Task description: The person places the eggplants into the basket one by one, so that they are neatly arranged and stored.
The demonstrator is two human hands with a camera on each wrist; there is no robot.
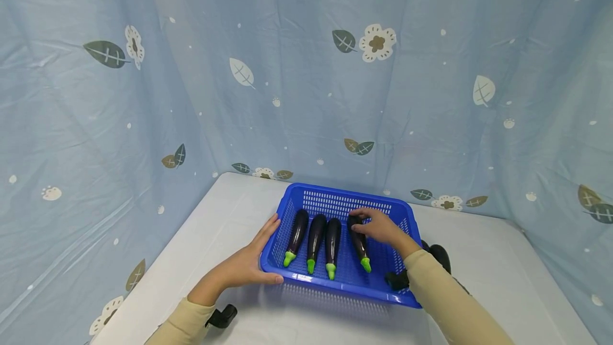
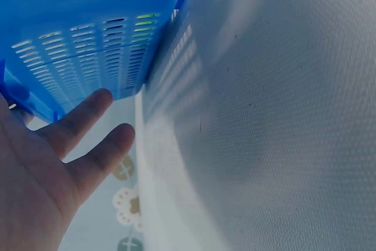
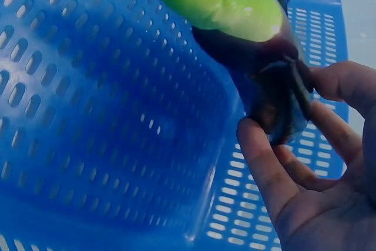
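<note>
A blue plastic basket (image 1: 335,287) with slotted walls holds several dark purple eggplants with green stem ends. Three of them, such as the middle eggplant (image 1: 316,236), lie side by side on its left. My right hand (image 1: 380,228) pinches the upper end of another eggplant (image 1: 360,246) between thumb and fingers, in the basket to the right of those three. In the right wrist view this eggplant's green cap (image 3: 235,7) points away from the fingers. My left hand (image 1: 246,265) rests against the basket's front left corner, its fingers extended along the outside.
Outside the basket, dark eggplants (image 1: 439,255) lie on the right, partly hidden by my right sleeve. The white table (image 1: 239,201) meets a blue patterned curtain (image 1: 306,95) at the back and sides. Black wrist-worn devices (image 1: 222,317) show at both forearms.
</note>
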